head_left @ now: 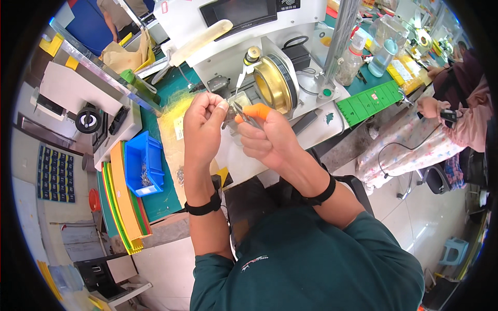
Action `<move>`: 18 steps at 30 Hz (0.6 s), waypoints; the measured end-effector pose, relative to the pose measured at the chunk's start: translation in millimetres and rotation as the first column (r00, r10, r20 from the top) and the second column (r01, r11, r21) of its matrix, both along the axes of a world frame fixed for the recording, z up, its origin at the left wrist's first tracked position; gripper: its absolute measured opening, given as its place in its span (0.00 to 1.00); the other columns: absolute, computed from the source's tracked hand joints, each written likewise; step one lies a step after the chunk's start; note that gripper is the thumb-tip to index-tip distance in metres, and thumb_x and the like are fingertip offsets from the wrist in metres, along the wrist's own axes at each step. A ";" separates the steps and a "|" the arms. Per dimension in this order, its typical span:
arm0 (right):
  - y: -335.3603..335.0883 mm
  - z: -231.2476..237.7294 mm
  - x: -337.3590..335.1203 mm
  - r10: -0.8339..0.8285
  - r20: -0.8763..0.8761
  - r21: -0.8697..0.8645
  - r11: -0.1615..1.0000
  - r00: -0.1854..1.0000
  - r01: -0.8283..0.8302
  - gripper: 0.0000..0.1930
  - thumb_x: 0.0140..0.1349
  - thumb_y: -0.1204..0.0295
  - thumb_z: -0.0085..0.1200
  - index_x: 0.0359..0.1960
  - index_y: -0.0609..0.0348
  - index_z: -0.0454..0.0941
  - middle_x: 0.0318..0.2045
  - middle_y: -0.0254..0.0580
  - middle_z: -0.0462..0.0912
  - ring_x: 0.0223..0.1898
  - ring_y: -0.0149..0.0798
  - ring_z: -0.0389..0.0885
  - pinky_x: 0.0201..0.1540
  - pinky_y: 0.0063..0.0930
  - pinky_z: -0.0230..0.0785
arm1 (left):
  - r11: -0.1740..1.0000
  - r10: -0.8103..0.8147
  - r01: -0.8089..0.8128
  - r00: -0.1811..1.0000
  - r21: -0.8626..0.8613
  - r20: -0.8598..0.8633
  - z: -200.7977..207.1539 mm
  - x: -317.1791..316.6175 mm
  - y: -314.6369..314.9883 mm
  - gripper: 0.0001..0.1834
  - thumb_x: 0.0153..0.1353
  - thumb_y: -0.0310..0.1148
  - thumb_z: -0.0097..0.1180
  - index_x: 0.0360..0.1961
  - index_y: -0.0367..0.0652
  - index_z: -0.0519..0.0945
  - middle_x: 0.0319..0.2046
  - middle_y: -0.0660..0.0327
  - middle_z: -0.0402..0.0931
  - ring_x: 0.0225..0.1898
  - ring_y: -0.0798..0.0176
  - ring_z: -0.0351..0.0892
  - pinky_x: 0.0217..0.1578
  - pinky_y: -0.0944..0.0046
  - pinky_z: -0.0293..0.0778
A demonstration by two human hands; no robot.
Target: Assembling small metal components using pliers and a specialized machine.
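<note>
Both of my hands are raised close together in front of a white bench machine [181, 26]. My left hand [204, 122] is closed in a pinch, thumb against forefinger; what lies between the fingertips is too small to make out. My right hand [267, 137] wears an orange finger cover [258, 111] and is wrapped round a slim metal hand tool [239, 110], like tweezers or small pliers. The tool's tip points up and left, close to my left fingertips. Just beyond my right hand stands a gold-coloured wheel [271, 85] on the machine.
A blue bin [155, 168] with small metal pieces stands at the left, beside yellow and green strips [122, 207]. On the right lie a green tray [369, 102], a clear bottle [350, 65] and a blue-tinted bottle [383, 59]. Another person's hand [428, 108] is at far right.
</note>
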State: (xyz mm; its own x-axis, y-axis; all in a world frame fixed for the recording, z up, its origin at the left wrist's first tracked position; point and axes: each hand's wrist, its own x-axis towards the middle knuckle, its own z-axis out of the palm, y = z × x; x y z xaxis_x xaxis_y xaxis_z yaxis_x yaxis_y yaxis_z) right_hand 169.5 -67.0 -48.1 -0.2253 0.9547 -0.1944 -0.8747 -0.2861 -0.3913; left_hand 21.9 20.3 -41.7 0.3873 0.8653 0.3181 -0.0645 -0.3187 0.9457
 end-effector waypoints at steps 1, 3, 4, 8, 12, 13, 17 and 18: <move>0.0 -0.3 -0.5 0.003 -0.009 0.002 1.000 1.000 -0.003 0.13 0.76 0.64 0.41 0.36 0.56 0.72 0.13 0.24 0.60 0.09 0.22 0.52 0.12 0.21 0.45 | 1.000 0.005 -0.004 1.000 0.013 -0.007 -1.0 -1.1 0.5 0.04 0.67 0.23 0.58 0.33 0.38 0.77 0.29 0.71 0.69 0.30 0.78 0.63 0.32 0.73 0.63; 0.1 -0.8 -0.5 0.005 -0.017 0.002 1.000 1.000 -0.005 0.13 0.76 0.64 0.41 0.36 0.56 0.72 0.13 0.24 0.60 0.09 0.22 0.52 0.12 0.21 0.45 | 1.000 0.009 -0.008 1.000 0.024 -0.013 -2.3 -1.7 1.0 0.04 0.67 0.23 0.58 0.33 0.38 0.77 0.30 0.71 0.69 0.30 0.77 0.63 0.32 0.73 0.62; -0.1 -0.7 -0.4 0.006 -0.023 0.003 1.000 1.000 -0.006 0.13 0.76 0.64 0.41 0.36 0.57 0.72 0.13 0.24 0.60 0.09 0.22 0.52 0.12 0.21 0.45 | 1.000 0.010 -0.010 1.000 0.022 -0.010 -2.8 -1.8 0.8 0.04 0.67 0.23 0.58 0.33 0.38 0.77 0.30 0.71 0.68 0.30 0.77 0.63 0.32 0.73 0.62; 1.1 -2.5 0.2 0.011 -0.046 0.010 1.000 0.999 -0.010 0.13 0.76 0.64 0.40 0.36 0.57 0.72 0.13 0.24 0.59 0.09 0.22 0.52 0.12 0.21 0.44 | 0.998 -0.008 0.013 0.996 0.063 -0.087 -5.5 -6.2 4.6 0.04 0.71 0.25 0.57 0.37 0.40 0.76 0.31 0.71 0.71 0.34 0.76 0.68 0.39 0.70 0.69; 1.6 -1.3 1.3 0.003 -0.046 0.009 1.000 0.999 -0.003 0.13 0.77 0.65 0.40 0.37 0.58 0.72 0.13 0.25 0.60 0.09 0.22 0.52 0.12 0.21 0.45 | 0.997 -0.010 0.016 0.997 0.073 -0.082 -2.7 -1.9 2.9 0.03 0.71 0.26 0.57 0.37 0.40 0.76 0.32 0.71 0.70 0.34 0.76 0.67 0.38 0.71 0.68; 2.8 -1.2 1.0 -0.021 0.014 0.004 1.000 1.000 0.021 0.13 0.77 0.64 0.40 0.37 0.58 0.73 0.13 0.25 0.60 0.08 0.23 0.51 0.11 0.22 0.44 | 1.000 -0.009 0.010 1.000 0.028 -0.024 0.5 1.5 1.3 0.04 0.70 0.25 0.57 0.35 0.40 0.77 0.30 0.72 0.69 0.31 0.77 0.64 0.35 0.72 0.64; -7.7 -4.3 -9.8 -0.054 0.138 0.070 0.997 0.989 0.045 0.11 0.77 0.66 0.43 0.37 0.59 0.72 0.13 0.27 0.64 0.10 0.26 0.58 0.15 0.22 0.50 | 0.999 0.016 -0.013 0.998 -0.047 0.060 4.3 -10.0 -3.8 0.05 0.70 0.28 0.58 0.34 0.40 0.78 0.26 0.75 0.67 0.28 0.79 0.61 0.30 0.74 0.59; -13.1 -4.9 -15.7 -0.038 0.137 0.079 0.997 0.990 0.027 0.11 0.77 0.66 0.43 0.37 0.59 0.72 0.13 0.27 0.64 0.10 0.26 0.58 0.15 0.22 0.50 | 0.999 0.034 -0.031 0.998 -0.038 0.060 6.8 -14.9 -3.7 0.05 0.70 0.28 0.58 0.34 0.40 0.78 0.26 0.75 0.67 0.28 0.79 0.61 0.30 0.74 0.59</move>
